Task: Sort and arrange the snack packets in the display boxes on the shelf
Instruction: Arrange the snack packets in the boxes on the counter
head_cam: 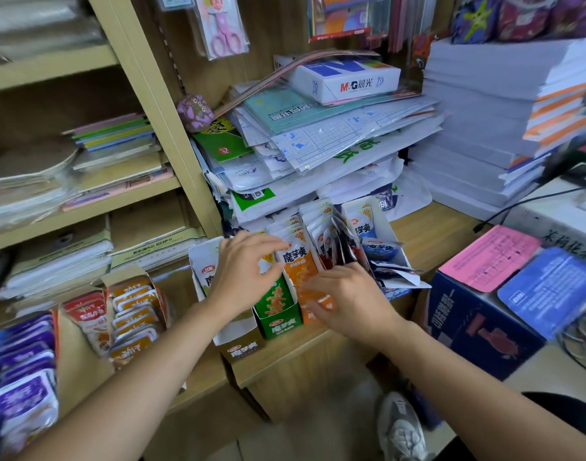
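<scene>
Fingers (268,241) of the left hand (245,267) half curled, thumb and forefinger close together above the white-and-green packets (203,264) left of centre. Cannot tell whether pinching one or only fanning the tops. Fingers (321,282) of the right hand (348,297) nearly straight and spread, laid flat against the front orange packet (298,266), gripping nothing.

Snack packets upright in a cluster of display boxes on the wooden shelf (285,357) at centre frame: brown box (240,344) nearest, green box (280,319) just beside it, orange box (307,319) under the right hand, blue box (389,241) behind, to the right. Dark red packets (328,247) crowded between the orange row and the blue packets (363,224), leaning unevenly.

Looks like mid-sort: squaring the orange row and parting it from its neighbours. Needed next, probably: a clean pinch on any stray packet, a lift clear of the row, then a drop into the box of matching colour, with the other hand bracing the row against toppling. Most in need of straightening, by the look: the dark red ones.

Elsewhere: trays of purple cups (22,394) and orange cups (132,311) at lower left, a stationery pile (318,138) above, a dark blue carton (467,327) at right.
</scene>
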A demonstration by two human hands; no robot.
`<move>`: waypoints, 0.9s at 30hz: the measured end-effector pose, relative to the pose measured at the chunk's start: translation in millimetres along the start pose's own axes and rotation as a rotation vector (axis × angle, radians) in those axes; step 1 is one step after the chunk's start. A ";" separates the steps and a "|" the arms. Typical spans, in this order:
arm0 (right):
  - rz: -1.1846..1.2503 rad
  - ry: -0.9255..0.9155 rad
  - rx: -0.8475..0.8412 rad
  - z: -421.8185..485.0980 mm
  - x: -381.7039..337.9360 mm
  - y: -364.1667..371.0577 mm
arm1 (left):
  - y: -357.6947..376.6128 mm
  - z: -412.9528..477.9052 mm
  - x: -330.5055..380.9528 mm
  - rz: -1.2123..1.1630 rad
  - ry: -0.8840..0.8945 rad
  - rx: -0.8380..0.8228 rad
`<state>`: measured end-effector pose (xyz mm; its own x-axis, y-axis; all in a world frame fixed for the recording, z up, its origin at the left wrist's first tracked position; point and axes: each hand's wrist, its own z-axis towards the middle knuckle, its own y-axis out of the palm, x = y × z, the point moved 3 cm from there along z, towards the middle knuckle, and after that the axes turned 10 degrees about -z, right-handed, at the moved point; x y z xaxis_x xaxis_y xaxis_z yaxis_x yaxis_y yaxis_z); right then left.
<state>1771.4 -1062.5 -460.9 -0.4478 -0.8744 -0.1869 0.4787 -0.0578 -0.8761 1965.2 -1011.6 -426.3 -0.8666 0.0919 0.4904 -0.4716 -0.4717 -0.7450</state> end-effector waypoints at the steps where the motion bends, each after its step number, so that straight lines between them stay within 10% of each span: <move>1: 0.036 0.035 0.096 -1.9 4.3 -13.2 | 0.0 -6.6 7.6 -0.027 -0.006 0.001; 8: 0.097 0.417 0.185 -5.6 75.5 -51.6 | 19.3 -24.4 68.6 -0.007 -0.035 -0.091; 13: 0.202 0.417 -0.108 5.4 106.3 -38.0 | 40.0 1.6 88.0 -0.090 -0.233 -0.026; 27: 0.133 0.503 -0.163 13.7 132.9 -46.1 | 74.2 47.2 54.9 -0.307 -0.331 0.090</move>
<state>1700.2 -1182.6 -439.2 -0.7163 -0.5283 -0.4558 0.4507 0.1483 -0.8803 1890.3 -1083.0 -433.3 -0.5833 -0.0390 0.8113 -0.6697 -0.5421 -0.5076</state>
